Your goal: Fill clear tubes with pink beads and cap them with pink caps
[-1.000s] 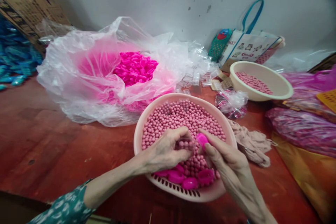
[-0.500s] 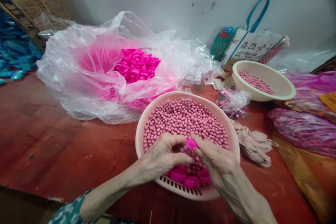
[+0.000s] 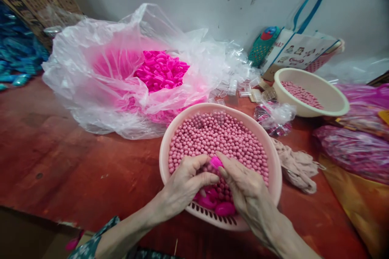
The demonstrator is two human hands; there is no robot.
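Over a pale pink plastic basket (image 3: pixel 275 194) filled with round pink beads (image 3: pixel 219 137), both hands are close together. My right hand (image 3: pixel 249 182) pinches a small bright pink plastic piece (image 3: pixel 216 162) between thumb and fingers. Just left of that piece is my left hand (image 3: pixel 190 182), its fingers curled in and its thumb near the forefinger; whatever lies within them is hidden. Several larger bright pink plastic pieces (image 3: pixel 225 209) rest on the beads at the near side of the basket, partly under the hands.
Behind the basket, a clear plastic bag (image 3: pixel 69 77) holds many bright pink parts (image 3: pixel 164 71). A cream bowl (image 3: pixel 334 103) with pink pieces stands back right, near a knotted small bag (image 3: pixel 281 115). Beige cloth (image 3: pixel 299 170) lies right of the basket on the red table (image 3: pixel 75 166).
My hands have drawn slightly closer together, with the pink piece still in my right hand. The whole view has shifted a little.
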